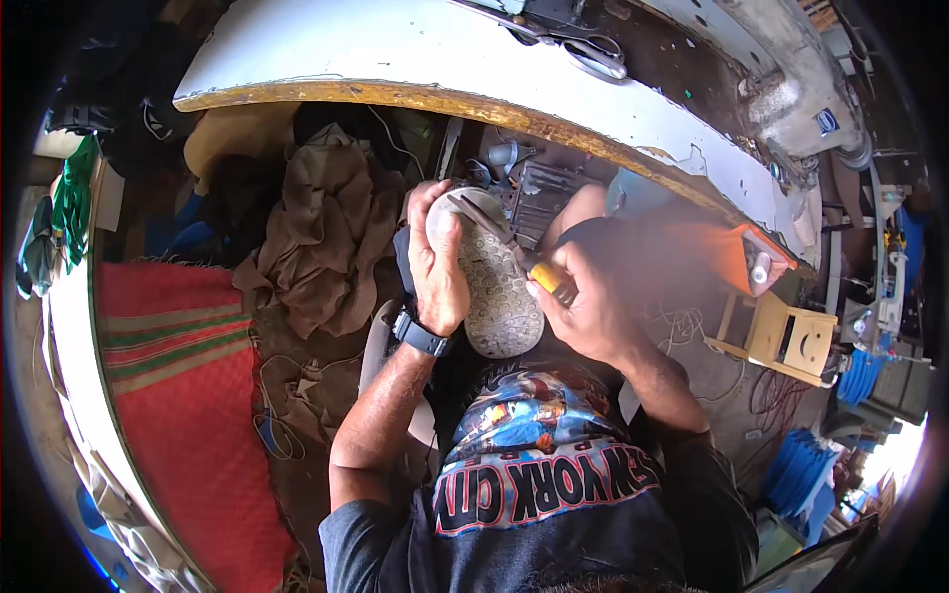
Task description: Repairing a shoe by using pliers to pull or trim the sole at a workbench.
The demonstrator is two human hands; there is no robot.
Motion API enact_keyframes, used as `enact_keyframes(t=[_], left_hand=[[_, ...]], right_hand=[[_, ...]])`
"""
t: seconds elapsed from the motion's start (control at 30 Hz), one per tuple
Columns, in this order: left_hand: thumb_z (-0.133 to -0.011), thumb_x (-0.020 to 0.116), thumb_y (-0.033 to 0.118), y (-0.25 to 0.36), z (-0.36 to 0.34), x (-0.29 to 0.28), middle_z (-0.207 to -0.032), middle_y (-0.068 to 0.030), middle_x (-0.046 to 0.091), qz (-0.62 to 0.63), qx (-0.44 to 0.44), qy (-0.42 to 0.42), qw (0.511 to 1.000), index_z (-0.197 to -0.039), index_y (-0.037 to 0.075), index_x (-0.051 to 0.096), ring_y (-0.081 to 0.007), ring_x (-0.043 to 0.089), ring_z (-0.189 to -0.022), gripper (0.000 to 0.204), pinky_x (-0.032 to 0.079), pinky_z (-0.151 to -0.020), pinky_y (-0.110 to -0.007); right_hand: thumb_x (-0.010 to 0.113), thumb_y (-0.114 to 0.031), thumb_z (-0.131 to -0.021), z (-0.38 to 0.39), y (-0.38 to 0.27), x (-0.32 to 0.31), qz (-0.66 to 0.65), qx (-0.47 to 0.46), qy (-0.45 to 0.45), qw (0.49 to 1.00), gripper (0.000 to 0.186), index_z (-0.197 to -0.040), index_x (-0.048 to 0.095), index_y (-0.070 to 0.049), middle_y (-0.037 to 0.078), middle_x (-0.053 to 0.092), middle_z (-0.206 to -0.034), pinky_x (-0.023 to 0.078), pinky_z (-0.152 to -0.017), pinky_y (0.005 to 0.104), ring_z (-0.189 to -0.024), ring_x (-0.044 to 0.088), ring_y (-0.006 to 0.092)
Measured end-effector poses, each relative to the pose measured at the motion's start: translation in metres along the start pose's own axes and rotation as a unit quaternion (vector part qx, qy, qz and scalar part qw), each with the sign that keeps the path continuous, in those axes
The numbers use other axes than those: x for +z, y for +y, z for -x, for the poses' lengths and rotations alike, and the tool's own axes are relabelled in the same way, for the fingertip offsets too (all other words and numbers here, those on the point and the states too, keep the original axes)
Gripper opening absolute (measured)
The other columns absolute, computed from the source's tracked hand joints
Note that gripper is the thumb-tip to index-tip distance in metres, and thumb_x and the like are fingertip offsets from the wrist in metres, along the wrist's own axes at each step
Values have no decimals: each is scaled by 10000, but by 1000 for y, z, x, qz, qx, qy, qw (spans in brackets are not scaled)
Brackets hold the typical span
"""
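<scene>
A shoe sole with a grey, ring-patterned tread faces up above my lap, its narrower end pointing away from me. My left hand grips that far end from the left side, thumb lying on the tread; a dark watch is on this wrist. In my right hand, the fingers close round the yellow handle of a hand tool. The tool's long dark metal part lies across the far half of the sole, its tip near my left thumb. Whether it is a blade or jaws I cannot make out.
A white table with a worn wooden edge curves across in front. Under it lies a heap of brown cloth. Left is a striped red cloth. Rightward are an orange bag, a small wooden chair and a sewing machine.
</scene>
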State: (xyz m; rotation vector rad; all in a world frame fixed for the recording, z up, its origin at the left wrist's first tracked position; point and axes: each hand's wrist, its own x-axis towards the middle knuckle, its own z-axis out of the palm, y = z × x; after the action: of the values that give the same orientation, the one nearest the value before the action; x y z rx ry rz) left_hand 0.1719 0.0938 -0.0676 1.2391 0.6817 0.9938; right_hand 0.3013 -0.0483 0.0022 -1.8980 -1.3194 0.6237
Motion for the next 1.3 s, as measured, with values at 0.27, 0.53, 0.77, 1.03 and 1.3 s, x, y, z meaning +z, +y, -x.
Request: enact_keyframes(t=[0.27, 0.53, 0.77, 1.03, 1.3], left_hand=[[-1007, 536, 221, -4, 15, 18, -1194, -96, 575, 101, -69, -9, 992, -1372, 23, 413, -167, 539, -1108, 433, 434, -978, -302], [-1031, 509, 356, -9, 10, 9, -1218, -98, 557, 165, -94, 59, 980, -1349, 22, 450, -144, 513, -1110, 466, 430, -963, -283], [-1016, 436, 522, 52, -14, -62, -976, -63, 642, 403, -205, 64, 890, -1171, 28, 568, -149, 622, -830, 534, 521, -774, -314], [-989, 495, 523, 7, 42, -254, -955, -67, 739, 469, -283, 198, 813, -1120, 78, 684, -182, 710, -756, 501, 586, -690, -298], [-985, 445, 579, -180, 214, -313, -916, -64, 730, 498, -390, 373, 679, -1113, 124, 689, -217, 690, -729, 532, 590, -670, -357]], right_hand=[[700, -55, -891, 14, 37, 16, -148, 62, 14, 987, 191, -966, 525, -40, -4, 599, -837, 465, -681, 236, -754, 552, 53], [699, -126, -895, 2, 25, 25, -151, 6, 21, 988, 241, -1005, 512, -19, 7, 489, -793, 432, -624, 305, -706, 450, 123], [569, -199, -983, -25, 26, 25, -183, 20, 20, 983, 185, -1053, 558, -28, 25, 577, -963, 454, -681, 232, -812, 537, 79], [604, -88, -923, -117, 34, 106, -259, 191, -181, 929, 134, -1037, 545, -51, 80, 651, -1031, 497, -549, 204, -703, 597, 82], [702, -205, -862, -295, 41, 250, -29, 137, -325, 935, 215, -884, 574, -33, 25, 567, -695, 455, -530, 259, -615, 559, 86]])
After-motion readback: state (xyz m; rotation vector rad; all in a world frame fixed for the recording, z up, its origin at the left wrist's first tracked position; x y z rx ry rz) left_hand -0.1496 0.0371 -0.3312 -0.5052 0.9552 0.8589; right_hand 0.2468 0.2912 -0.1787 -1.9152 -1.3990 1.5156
